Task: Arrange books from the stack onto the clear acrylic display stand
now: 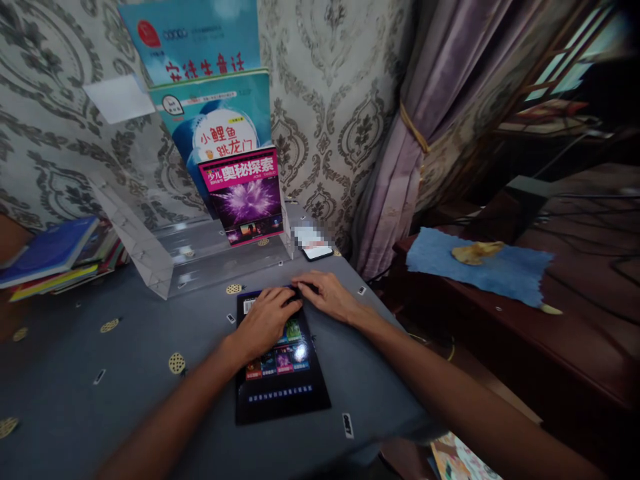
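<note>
A dark book (280, 397) lies back cover up and upside down on the grey tablecloth, with small coloured pictures and a barcode on it. My left hand (270, 319) rests flat across its upper part, fingers stretched towards the top right corner. At that same corner, my right hand (327, 295) has its thumb and fingertips closed on the edge of the book. The fingertips of both hands almost meet there. Behind them stands a clear acrylic rack (225, 263) holding a pink and purple book (247, 203), a teal book (183, 123) and a blue book (200, 20).
A phone (319, 252) lies by the rack's right end. On the left is a stack of books (55, 257). A blue cloth (435, 257) with a yellowish item (475, 253) lies on the dark red furniture to the right. A purple curtain (400, 180) hangs behind.
</note>
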### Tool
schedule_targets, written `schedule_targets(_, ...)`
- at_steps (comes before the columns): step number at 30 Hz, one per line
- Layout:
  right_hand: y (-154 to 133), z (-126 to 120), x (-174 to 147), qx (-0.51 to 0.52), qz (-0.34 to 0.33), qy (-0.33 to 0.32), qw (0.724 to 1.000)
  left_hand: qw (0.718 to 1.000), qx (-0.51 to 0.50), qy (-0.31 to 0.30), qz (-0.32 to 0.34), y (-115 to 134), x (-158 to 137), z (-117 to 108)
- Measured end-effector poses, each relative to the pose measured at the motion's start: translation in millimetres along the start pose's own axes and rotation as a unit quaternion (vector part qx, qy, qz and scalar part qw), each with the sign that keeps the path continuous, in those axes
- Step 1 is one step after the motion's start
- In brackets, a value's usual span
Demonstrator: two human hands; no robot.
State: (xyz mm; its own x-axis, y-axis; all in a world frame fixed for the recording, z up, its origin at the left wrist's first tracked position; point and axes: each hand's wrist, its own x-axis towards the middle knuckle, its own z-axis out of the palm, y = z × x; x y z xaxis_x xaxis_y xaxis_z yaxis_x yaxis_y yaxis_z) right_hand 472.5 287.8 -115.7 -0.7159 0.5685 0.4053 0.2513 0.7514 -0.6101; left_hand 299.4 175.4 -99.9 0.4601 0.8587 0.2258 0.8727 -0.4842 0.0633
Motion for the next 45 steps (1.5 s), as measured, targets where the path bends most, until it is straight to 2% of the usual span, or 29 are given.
schedule_targets(6,-2.8,-2.8,-0.2,-0.003,0.006,-0.007,1.0,0.999,-0.012,-0.033,-0.011,7.8,-2.0,-7.0)
schedule_targets(13,-5.9,-6.1,-0.2,-0.001,0.016,-0.018,1.0,0.992,-0.001,-0.124,-0.036,28.9,-12.3,-17.4)
schedule_targets(19,-4.7,-7.0,0.0,0.0,0.008,-0.023,1.0,0.982,-0.037,-0.187,-0.006,41.5,-24.2,-18.1)
schedule_targets(23,-4.7,-7.5,0.3,0.0,0.004,-0.024,1.0,0.978,-0.028,-0.205,0.01,43.4,-27.8,-18.6)
schedule_targets(31,-6.4,-7.3,0.4,-0.019,0.004,-0.025,0.999,0.968,-0.026,-0.248,-0.008,51.8,-22.2,-25.6)
schedule_targets(45,-3.9,-3.8,-1.6,-0.001,-0.015,-0.022,1.0,0.972,-0.015,-0.236,-0.008,52.5,-17.4,-27.7)
